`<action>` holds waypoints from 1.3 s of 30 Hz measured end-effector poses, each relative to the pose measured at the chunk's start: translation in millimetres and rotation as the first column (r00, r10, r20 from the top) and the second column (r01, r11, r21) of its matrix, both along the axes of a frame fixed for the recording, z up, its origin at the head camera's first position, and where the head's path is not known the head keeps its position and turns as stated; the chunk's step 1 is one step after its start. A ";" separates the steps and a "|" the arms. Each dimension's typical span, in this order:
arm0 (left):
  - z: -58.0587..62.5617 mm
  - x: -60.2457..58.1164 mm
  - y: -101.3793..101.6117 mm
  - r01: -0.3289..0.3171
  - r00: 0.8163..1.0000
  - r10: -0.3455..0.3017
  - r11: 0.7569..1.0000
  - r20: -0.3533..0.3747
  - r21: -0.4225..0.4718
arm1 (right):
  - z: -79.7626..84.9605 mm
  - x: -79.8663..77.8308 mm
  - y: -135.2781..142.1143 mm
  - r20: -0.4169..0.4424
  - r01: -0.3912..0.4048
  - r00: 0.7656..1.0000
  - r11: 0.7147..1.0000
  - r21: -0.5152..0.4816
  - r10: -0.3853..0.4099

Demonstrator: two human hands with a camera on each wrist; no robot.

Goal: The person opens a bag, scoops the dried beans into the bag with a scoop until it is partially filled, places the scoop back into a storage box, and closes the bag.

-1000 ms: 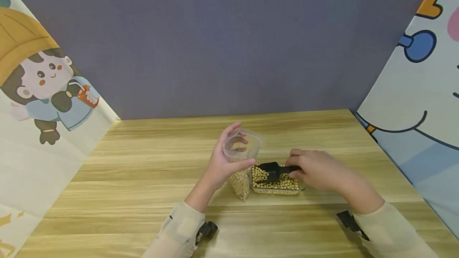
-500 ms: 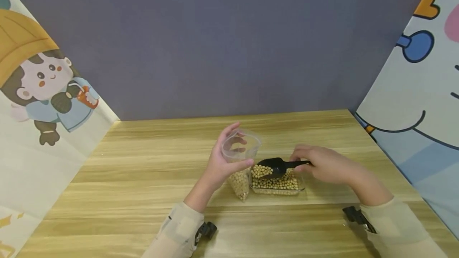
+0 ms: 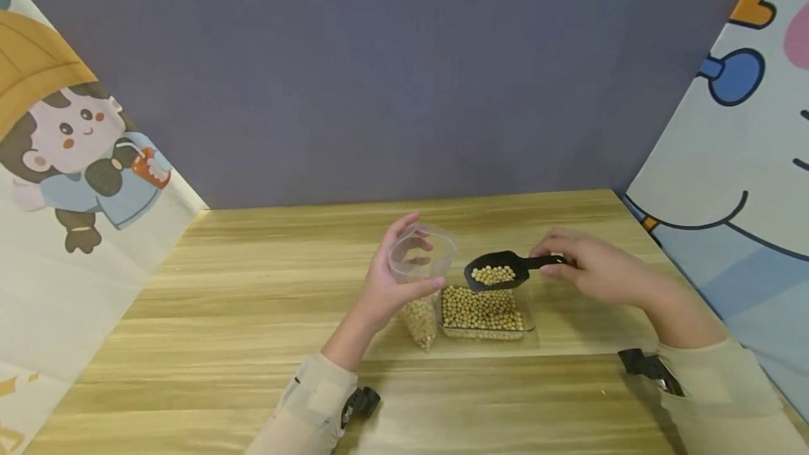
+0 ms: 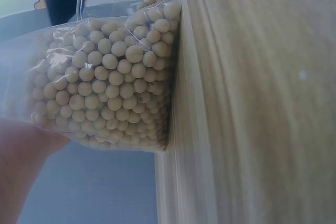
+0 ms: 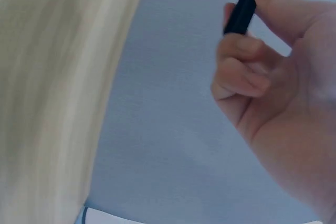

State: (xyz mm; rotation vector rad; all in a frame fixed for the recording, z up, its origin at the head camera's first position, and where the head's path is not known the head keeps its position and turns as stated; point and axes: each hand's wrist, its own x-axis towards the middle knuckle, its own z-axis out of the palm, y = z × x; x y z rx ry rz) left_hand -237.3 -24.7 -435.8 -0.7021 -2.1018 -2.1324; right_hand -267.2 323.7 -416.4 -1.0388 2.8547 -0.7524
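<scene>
My left hand (image 3: 387,279) curls round the mouth of a clear plastic bag (image 3: 420,321), holding it wide open. Pale yellow soybeans (image 4: 115,77) fill the bag's lower part, and its bottom touches the wooden table. Between thumb and fingers, my right hand (image 3: 590,265) pinches the handle of a black scoop (image 3: 522,265); in the right wrist view only part of that handle (image 5: 242,14) shows. The scoop carries a small heap of soybeans and hangs above a clear rectangular container (image 3: 487,333). More soybeans lie in that container, close beside the bag on its right.
The wood-grain table (image 3: 253,328) stretches around both hands. A plain grey-blue wall (image 3: 404,76) rises behind it, with cartoon-printed panels on the left (image 3: 38,286) and right (image 3: 689,181).
My right hand has lifted the scoop up out of the soybeans in the container and drawn slightly right, bringing a load of soybeans with it. My left hand and the bag have hardly moved.
</scene>
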 end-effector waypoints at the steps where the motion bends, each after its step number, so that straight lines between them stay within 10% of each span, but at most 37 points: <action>1: 0.7 0.0 0.2 0.000 1.000 0.000 1.000 0.001 0.002 | 3.3 0.8 0.9 -0.014 0.012 1.000 1.000 -0.004 -0.012; 14: -0.2 -3.3 -6.7 0.045 0.999 -0.045 0.999 0.002 -0.027 | 57.6 17.7 -5.6 -0.333 0.064 0.935 0.983 -0.174 -0.120; 25: 3.9 -5.9 -9.6 0.128 0.989 -0.133 0.988 -0.056 -0.084 | 118.9 20.6 -58.8 -0.514 0.074 0.857 0.975 0.208 0.044; 35: 2.8 -11.0 -13.7 0.143 0.986 -0.147 0.988 0.072 0.063 | 134.0 28.3 -76.0 -0.547 0.087 0.834 0.962 0.258 0.071; 39: 1.4 -10.9 -15.4 0.074 0.981 -0.086 0.994 0.175 0.074 | 130.8 28.9 -66.5 -0.467 0.174 0.884 0.945 0.277 -0.026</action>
